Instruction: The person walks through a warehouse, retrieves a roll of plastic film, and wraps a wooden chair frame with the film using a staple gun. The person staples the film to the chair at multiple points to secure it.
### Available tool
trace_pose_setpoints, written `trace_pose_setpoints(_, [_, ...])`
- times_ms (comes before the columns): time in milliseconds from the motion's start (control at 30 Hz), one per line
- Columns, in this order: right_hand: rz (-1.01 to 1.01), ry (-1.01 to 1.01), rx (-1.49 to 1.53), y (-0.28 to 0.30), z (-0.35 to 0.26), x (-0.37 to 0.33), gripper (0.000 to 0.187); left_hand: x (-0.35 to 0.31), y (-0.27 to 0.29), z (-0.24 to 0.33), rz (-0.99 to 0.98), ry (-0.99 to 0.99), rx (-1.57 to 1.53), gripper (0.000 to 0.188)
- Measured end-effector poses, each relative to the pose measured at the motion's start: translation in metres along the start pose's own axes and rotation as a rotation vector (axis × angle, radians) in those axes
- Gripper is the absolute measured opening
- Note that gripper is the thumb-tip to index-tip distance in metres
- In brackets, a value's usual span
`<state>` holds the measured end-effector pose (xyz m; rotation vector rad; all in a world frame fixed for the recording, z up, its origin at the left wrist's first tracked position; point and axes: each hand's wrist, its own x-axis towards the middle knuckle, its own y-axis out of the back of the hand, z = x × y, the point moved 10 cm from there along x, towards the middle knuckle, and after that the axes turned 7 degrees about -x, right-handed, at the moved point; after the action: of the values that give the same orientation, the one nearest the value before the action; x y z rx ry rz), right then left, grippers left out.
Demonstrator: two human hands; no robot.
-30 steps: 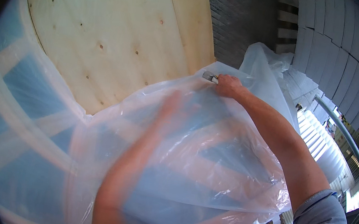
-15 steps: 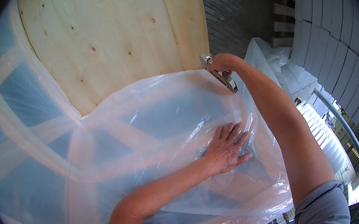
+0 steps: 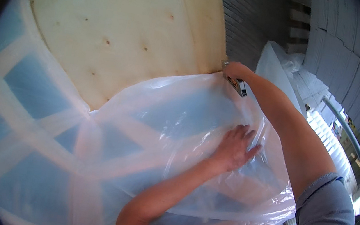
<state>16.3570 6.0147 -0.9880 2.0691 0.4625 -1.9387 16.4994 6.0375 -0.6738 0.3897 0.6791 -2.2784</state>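
Observation:
My right hand (image 3: 238, 70) is wrapped round a metal staple gun (image 3: 240, 88). The tool's front end is at the edge of the plywood panel (image 3: 141, 25), where the translucent plastic film (image 3: 176, 107) meets it; whether it touches cannot be told. Below and to the left, my left hand (image 3: 234, 148) lies on the film with its thumb apart and its fingers slightly bent. Around it the film is wrinkled. Pale wooden slats of a frame show through the sheet.
Stacked grey-white panels (image 3: 345, 66) stand at the upper right, beside pallet slats (image 3: 297, 33). More loose plastic film (image 3: 276, 70) bunches up past my right hand. A curved metal rail (image 3: 351, 139) runs down the right side.
The view has shifted, so the panel and film sit further right in it. My right hand has tilted the staple gun against the panel edge. My left fingers are bent more.

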Motion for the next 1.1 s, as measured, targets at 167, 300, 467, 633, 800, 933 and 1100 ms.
trace_pose_setpoints(167, [-0.007,-0.202,0.413,0.010,0.003,-0.041,0.043,-0.011,0.179,-0.108,0.429,0.414,0.206,0.039])
trace_pose_setpoints(300, [0.145,-0.181,0.427,0.062,-0.034,-0.083,0.046,-0.067,0.252,-0.217,0.294,0.892,0.750,0.059])
trace_pose_setpoints(467, [0.099,0.104,0.326,0.099,-0.128,-0.076,0.047,-0.116,0.234,-0.265,0.141,1.024,0.679,0.065])
trace_pose_setpoints(633, [-0.144,0.145,0.611,0.107,-0.208,-0.058,0.042,-0.121,0.232,-0.269,0.152,0.991,0.658,0.067])
trace_pose_setpoints(800, [-0.280,0.294,0.314,0.079,-0.264,-0.022,0.032,-0.121,0.230,-0.268,0.154,0.988,0.664,0.067])
trace_pose_setpoints(933, [-0.007,0.027,0.457,0.074,-0.251,-0.007,0.031,-0.124,0.244,-0.258,0.290,0.949,0.618,0.066])
trace_pose_setpoints(1100, [0.058,-0.011,0.566,0.082,-0.245,-0.027,0.042,-0.155,0.316,-0.264,0.467,1.099,0.617,0.063])
